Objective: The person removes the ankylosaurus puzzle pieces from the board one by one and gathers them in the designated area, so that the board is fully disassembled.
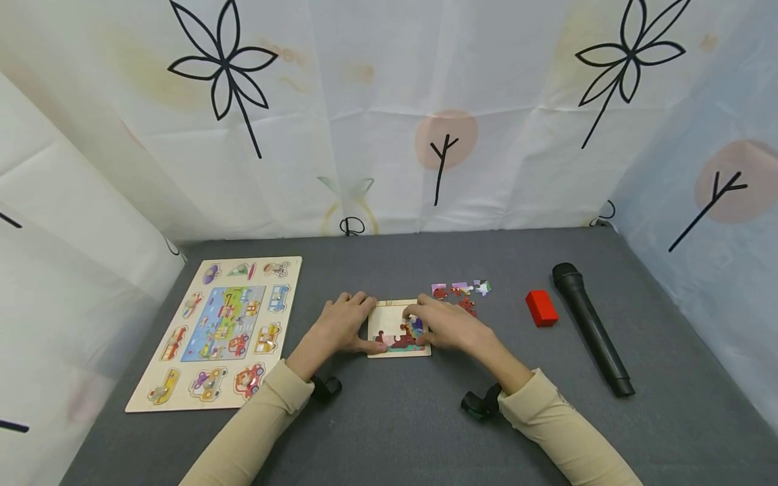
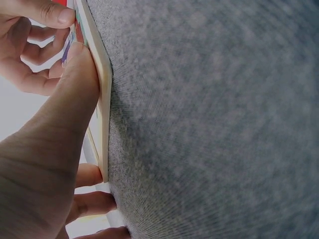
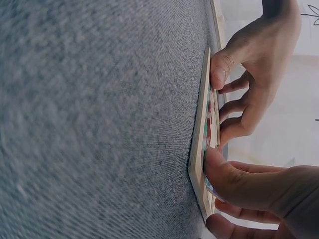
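Note:
A small wooden jigsaw tray (image 1: 389, 312) lies flat on the grey table, partly filled with colourful pieces along its bottom and right side. My left hand (image 1: 345, 326) holds the tray's left side, its thumb on the lower left corner and its fingers spread along the left edge. Over the right part of the tray, my right hand (image 1: 451, 325) has bent fingers and thumb around a blue-purple jigsaw piece (image 1: 416, 325), which the hand partly hides. The left wrist view shows that thumb and those curled fingers close to the tray (image 2: 103, 99). From the right wrist, both thumbs appear on the tray (image 3: 198, 159).
Several loose jigsaw pieces (image 1: 467, 306) lie beyond the right hand. Farther right are a red block (image 1: 541, 308) and a black microphone (image 1: 592, 329). A large wooden vehicle puzzle board (image 1: 194, 277) occupies the left side. Patterned white cloth (image 1: 389, 135) hangs behind the table.

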{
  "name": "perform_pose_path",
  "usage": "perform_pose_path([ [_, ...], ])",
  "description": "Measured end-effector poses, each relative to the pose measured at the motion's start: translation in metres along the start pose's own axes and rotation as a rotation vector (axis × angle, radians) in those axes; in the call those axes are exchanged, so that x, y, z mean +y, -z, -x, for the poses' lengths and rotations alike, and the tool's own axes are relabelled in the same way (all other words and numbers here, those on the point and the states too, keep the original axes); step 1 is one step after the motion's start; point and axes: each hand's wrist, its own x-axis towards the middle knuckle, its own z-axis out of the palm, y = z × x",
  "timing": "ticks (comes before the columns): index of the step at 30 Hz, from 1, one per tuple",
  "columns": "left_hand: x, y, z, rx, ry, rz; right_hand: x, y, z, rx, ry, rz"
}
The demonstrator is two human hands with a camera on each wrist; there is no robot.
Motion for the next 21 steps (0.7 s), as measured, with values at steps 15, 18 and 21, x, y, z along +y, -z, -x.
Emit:
perform_pose_path([
  [15, 0.0008, 0.0024, 0.0007, -0.008, -0.003, -0.004, 0.0000, -0.0011, -0.0010, 0.036, -0.006, 0.003],
  [18, 0.0008, 0.0022, 0.0009, -0.008, -0.001, -0.003, -0.0001, -0.0012, 0.0004, 0.060, 0.000, -0.010],
  [21, 0.0009, 0.0018, 0.0009, -0.007, 0.000, 0.001, -0.0002, -0.0014, 0.0013, 0.086, 0.010, -0.017],
])
